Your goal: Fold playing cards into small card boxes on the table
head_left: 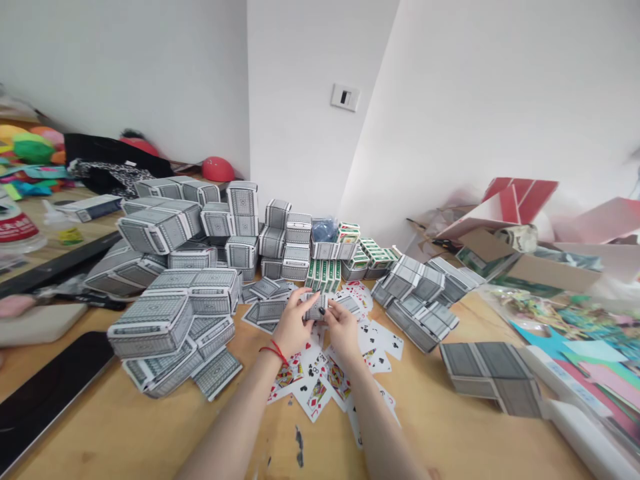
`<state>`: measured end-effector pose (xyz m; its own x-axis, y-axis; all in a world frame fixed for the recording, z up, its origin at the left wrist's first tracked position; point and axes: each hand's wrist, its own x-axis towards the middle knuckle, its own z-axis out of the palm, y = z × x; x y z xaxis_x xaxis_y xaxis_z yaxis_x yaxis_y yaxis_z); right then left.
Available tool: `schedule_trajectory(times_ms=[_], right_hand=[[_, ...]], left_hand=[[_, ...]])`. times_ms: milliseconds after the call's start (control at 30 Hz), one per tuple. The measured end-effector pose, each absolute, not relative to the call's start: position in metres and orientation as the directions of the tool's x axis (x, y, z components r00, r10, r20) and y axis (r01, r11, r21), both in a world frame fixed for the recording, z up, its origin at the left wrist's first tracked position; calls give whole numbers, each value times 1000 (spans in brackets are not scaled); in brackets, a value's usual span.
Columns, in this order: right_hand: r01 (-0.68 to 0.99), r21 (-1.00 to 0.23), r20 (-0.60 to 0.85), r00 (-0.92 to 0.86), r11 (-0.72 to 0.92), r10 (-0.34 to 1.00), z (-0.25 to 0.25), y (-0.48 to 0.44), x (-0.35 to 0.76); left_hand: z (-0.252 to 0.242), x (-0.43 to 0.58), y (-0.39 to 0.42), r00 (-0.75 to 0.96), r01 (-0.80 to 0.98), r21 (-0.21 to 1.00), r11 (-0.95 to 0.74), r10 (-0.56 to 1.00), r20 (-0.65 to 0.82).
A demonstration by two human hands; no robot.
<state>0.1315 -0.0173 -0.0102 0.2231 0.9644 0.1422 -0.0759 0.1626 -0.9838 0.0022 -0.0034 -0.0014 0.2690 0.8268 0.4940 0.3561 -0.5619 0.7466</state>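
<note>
My left hand and my right hand meet over the wooden table, both closed on a small stack of playing cards with a grey patterned back. A red string circles my left wrist. Loose face-up cards lie spread under and around my hands. Grey card boxes are heaped to the left, behind and to the right.
Green card packs sit behind the hands. A flattened grey carton lies to the right, next to coloured paper and a cardboard box. A black tablet rests at the left edge. Walls form a corner behind.
</note>
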Motion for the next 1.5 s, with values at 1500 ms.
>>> schedule_trajectory(times_ms=[1500], right_hand=[[825, -512, 518, 519, -240, 680, -19, -19, 164]], left_hand=[[16, -22, 0, 171, 682, 572, -456, 860, 481]])
